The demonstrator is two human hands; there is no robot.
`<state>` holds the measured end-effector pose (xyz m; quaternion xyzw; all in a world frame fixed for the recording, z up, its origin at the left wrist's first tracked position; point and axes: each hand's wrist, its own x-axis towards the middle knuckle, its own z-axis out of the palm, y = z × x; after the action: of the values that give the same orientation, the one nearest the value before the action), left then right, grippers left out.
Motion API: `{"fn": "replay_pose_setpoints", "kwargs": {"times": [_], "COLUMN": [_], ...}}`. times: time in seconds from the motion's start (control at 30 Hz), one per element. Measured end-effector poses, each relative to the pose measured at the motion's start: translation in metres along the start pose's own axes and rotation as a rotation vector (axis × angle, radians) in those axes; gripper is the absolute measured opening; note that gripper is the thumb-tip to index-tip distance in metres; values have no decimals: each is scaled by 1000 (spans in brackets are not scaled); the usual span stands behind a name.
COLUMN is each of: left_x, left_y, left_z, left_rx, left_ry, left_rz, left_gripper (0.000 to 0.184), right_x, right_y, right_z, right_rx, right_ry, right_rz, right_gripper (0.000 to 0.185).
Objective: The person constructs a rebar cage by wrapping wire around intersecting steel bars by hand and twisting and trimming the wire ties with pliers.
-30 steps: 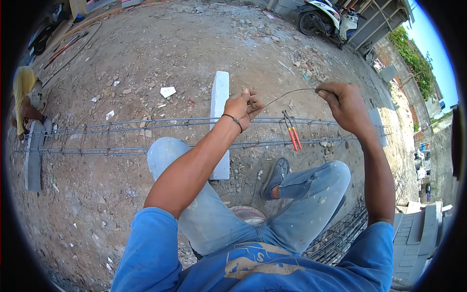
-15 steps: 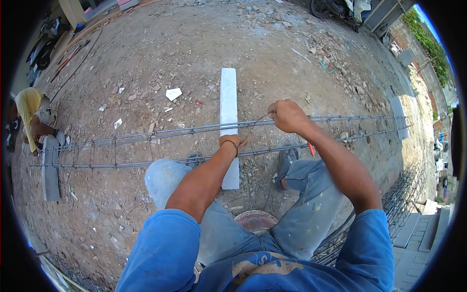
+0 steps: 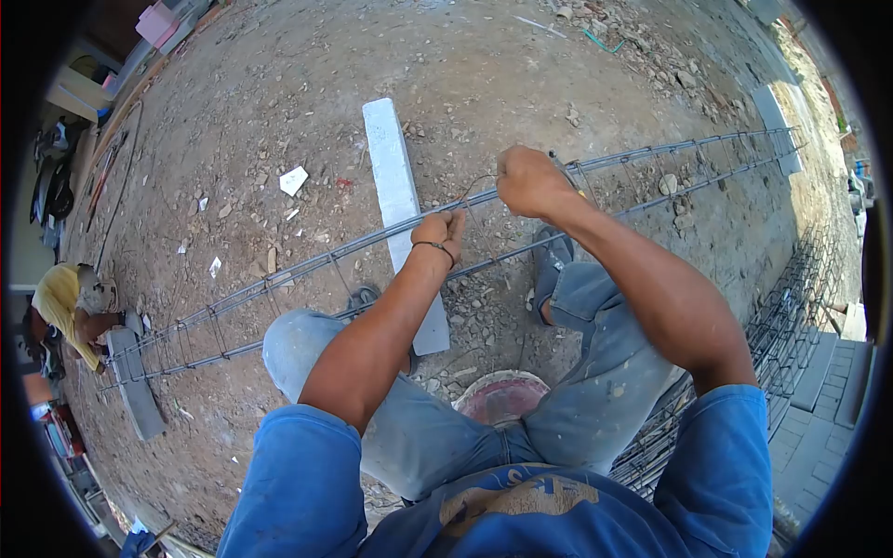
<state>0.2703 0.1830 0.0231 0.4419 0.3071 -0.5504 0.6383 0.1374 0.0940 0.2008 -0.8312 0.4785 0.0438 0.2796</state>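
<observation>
A long rebar cage (image 3: 307, 265), with thin wire stirrups along its bars, runs across in front of my knees. My left hand (image 3: 437, 234) is closed at the upper bars, over the pale block that props the cage. A thin wire (image 3: 472, 189) curves from its fingertips up to my right hand (image 3: 532, 184). My right hand is closed in a pinch on that wire, just above the upper bars. The ends of the wire are hidden by my fingers. Beneath my hands lies the long whitish block (image 3: 391, 167).
A person in a yellow top (image 3: 60, 302) crouches at the left beside a grey block (image 3: 137, 395) under the cage's end. Another block (image 3: 777, 126) props the right end. Between my legs is a round reddish tub (image 3: 502, 398). More rebar cages (image 3: 791, 325) lie at right.
My view has turned, so the cage now slants up to the right. My left hand has moved up to the upper bars, and the wire between my hands looks shorter.
</observation>
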Motion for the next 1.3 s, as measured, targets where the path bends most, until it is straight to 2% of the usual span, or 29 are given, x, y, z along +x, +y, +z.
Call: {"fn": "replay_pose_setpoints", "kwargs": {"times": [0.07,0.13,0.17,0.23,0.3,0.37,0.43,0.57,0.67,0.73,0.8,0.87,1.0,1.07,1.13,1.2,1.27,1.3], "left_x": [-13,-15,-16,-4,17,24,12,-3,11,-3,-14,-16,-26,-10,-8,-7,-9,-12], "left_y": [-11,-19,-21,-25,-28,-35,-30,-27,-42,-42,-41,-44,-43,-47,-44,-41,-42,-41], "left_z": [1,2,3,-1,-11,-10,-5,8,-5,-2,-1,5,13,8,7,5,5,5], "left_rx": [59,33,4,-1,-50,-79,-96,-211,-152,-100,-57,-87,-170,-189,-214,-181,-138,-88], "left_ry": [-36,-57,-80,-69,-244,-180,-96,-98,-202,-164,-141,-122,-86,-128,-173,-152,-142,-128], "left_rz": [38,44,48,66,40,70,-41,-65,28,19,-12,-5,42,47,58,-34,-3,21], "left_gripper": [10,12,13,16,15,22,21,21,57,60,70,68,63,63,64,53,53,53], "right_x": [-6,-19,-28,-43,-44,-44,-48,-37,-24,0,36,69,90,98,103,110,116,118], "right_y": [0,-9,-14,-25,-25,-29,-43,-37,-32,-23,-2,5,-6,-11,-15,-18,-9,-5], "right_z": [2,-3,-6,-9,-3,-3,-16,4,7,4,17,39,83,105,112,118,121,119], "right_rx": [0,120,119,330,343,353,411,445,298,242,239,-18,-42,-109,-107,-109,-182,-183], "right_ry": [2,-220,-222,-443,-526,-605,-679,-687,-792,-875,-478,-92,-133,-127,-134,-143,-7,-12], "right_rz": [-19,49,46,122,133,149,197,233,146,102,-43,-119,-200,-321,-320,-328,-292,-296], "right_gripper": [25,25,25,14,13,12,14,15,18,25,28,22,27,27,26,25,21,21]}}
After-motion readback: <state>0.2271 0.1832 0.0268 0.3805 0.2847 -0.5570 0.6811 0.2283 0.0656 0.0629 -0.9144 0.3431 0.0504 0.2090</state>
